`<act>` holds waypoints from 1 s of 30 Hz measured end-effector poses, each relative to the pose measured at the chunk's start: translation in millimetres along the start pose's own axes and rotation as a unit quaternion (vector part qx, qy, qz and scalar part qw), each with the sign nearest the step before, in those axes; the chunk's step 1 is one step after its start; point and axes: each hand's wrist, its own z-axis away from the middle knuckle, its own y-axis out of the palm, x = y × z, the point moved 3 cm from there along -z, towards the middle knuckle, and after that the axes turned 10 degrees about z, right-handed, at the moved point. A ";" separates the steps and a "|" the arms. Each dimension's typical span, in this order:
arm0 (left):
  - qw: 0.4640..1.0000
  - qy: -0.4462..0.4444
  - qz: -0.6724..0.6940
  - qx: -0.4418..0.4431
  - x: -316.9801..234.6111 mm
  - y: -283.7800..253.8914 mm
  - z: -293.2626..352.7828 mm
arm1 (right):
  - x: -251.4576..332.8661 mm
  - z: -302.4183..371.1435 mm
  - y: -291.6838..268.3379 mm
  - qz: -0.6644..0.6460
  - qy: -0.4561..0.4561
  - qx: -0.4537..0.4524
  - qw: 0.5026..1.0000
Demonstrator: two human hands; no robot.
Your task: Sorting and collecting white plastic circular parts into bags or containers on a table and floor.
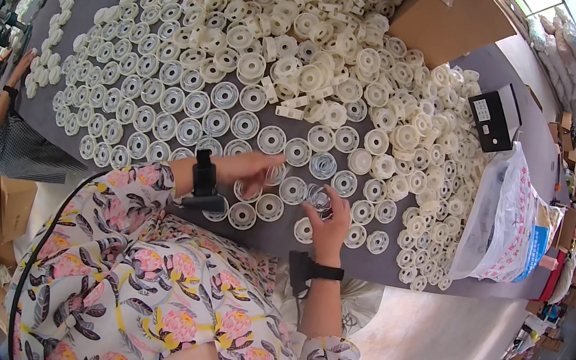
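Rows of round white plastic wheel-shaped parts (pixel 242 215) lie flat on the grey table in front of me, many with a shiny, clear-looking face. My left hand (pixel 253 172) hovers over these rows, its index finger stretched to the right and its thumb apart, with nothing visible between them. To the right, the curved thumb and fingers of my right hand (pixel 330 223) are around a shiny-faced wheel part (pixel 317 198), which looks tilted. Another shiny-faced part (pixel 323 165) lies just beyond it. Both wrists wear black straps.
A large heap of loose white parts (pixel 311 78) spills from an open cardboard box (pixel 444 24) at the back. On the right are a black box (pixel 493 118) and a printed plastic bag (pixel 500 221). Another person's hand (pixel 22 66) is at the table's far left.
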 end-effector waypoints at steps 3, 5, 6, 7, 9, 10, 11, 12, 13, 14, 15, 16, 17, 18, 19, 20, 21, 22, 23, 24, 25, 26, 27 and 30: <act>0.921 0.141 -0.278 -0.236 -28.6 -54.4 -26.6 | -14.0 10.0 23.5 -0.117 0.094 0.036 0.988; 0.734 0.196 -0.550 -0.348 -46.3 -64.0 -28.8 | -11.9 15.9 37.3 -0.293 0.195 0.046 0.935; 0.733 0.197 -0.549 -0.349 -51.4 -63.3 -29.8 | -11.2 16.7 42.3 -0.293 0.194 0.046 0.935; 0.705 0.153 -0.603 -0.341 -55.2 -61.2 -32.7 | -11.9 17.6 48.3 -0.324 0.216 0.053 0.919; 0.640 0.166 -0.660 -0.357 -58.8 -51.9 -30.1 | -9.3 18.4 53.4 -0.355 0.239 0.060 0.902; 0.640 0.166 -0.660 -0.357 -58.0 -45.4 -27.3 | -6.4 18.2 53.8 -0.381 0.259 0.059 0.886; 0.694 0.176 -0.606 -0.346 -57.1 -38.0 -23.9 | -5.0 17.9 54.3 -0.407 0.277 0.059 0.869; 0.743 0.185 -0.550 -0.333 -55.2 -28.6 -20.4 | -5.1 18.0 55.1 -0.408 0.276 0.060 0.868; 0.817 0.211 -0.470 -0.259 -44.6 -21.0 -21.3 | -3.7 19.6 56.5 -0.417 0.287 0.071 0.860; 0.876 0.233 -0.383 -0.180 -30.1 -12.4 -22.2 | -2.3 21.8 58.2 -0.426 0.296 0.083 0.851; 0.904 0.250 -0.325 -0.122 -10.8 -9.0 -20.4 | 5.9 23.4 60.0 -0.434 0.284 0.094 0.850; 0.923 0.270 -0.266 -0.062 5.0 -6.5 -19.8 | 10.5 27.4 62.9 -0.461 0.285 0.106 0.834; 0.932 0.253 -0.255 -0.049 8.1 1.0 -16.4 | 11.3 31.2 66.0 -0.485 0.291 0.115 0.816; 0.941 0.234 -0.245 -0.030 8.1 9.2 -13.9 | 11.7 35.0 65.5 -0.490 0.284 0.120 0.815; 0.939 0.238 -0.246 -0.044 8.5 14.2 -5.2 | 11.7 39.6 63.4 -0.514 0.303 0.109 0.795; 0.921 0.266 -0.278 -0.063 7.2 19.0 5.0 | 14.9 40.8 64.3 -0.535 0.323 0.098 0.774; 0.902 0.292 -0.308 -0.075 9.4 23.5 10.8 | 18.6 41.5 64.1 -0.536 0.317 0.103 0.775; 0.901 0.296 -0.308 -0.080 14.7 20.4 12.9 | 21.9 42.0 64.4 -0.540 0.324 0.113 0.769; 0.903 0.304 -0.291 -0.090 21.4 12.1 12.7 | 24.8 41.6 65.2 -0.543 0.330 0.122 0.762; 0.905 0.312 -0.273 -0.098 29.2 4.2 10.3 | 28.3 40.9 65.2 -0.542 0.327 0.123 0.765; 0.924 0.323 -0.176 -0.100 33.8 -3.8 9.9 | 32.6 41.0 67.8 -0.530 0.342 0.130 0.765; 0.923 0.327 -0.176 -0.100 37.0 -11.6 10.7 | 35.2 40.9 69.2 -0.517 0.357 0.137 0.766; 0.918 0.325 -0.193 -0.120 30.3 -13.6 16.2 | 35.4 39.7 67.8 -0.516 0.358 0.131 0.768; 0.890 0.336 -0.266 -0.158 10.3 -8.6 38.9 | 41.7 38.4 68.9 -0.489 0.336 0.206 0.778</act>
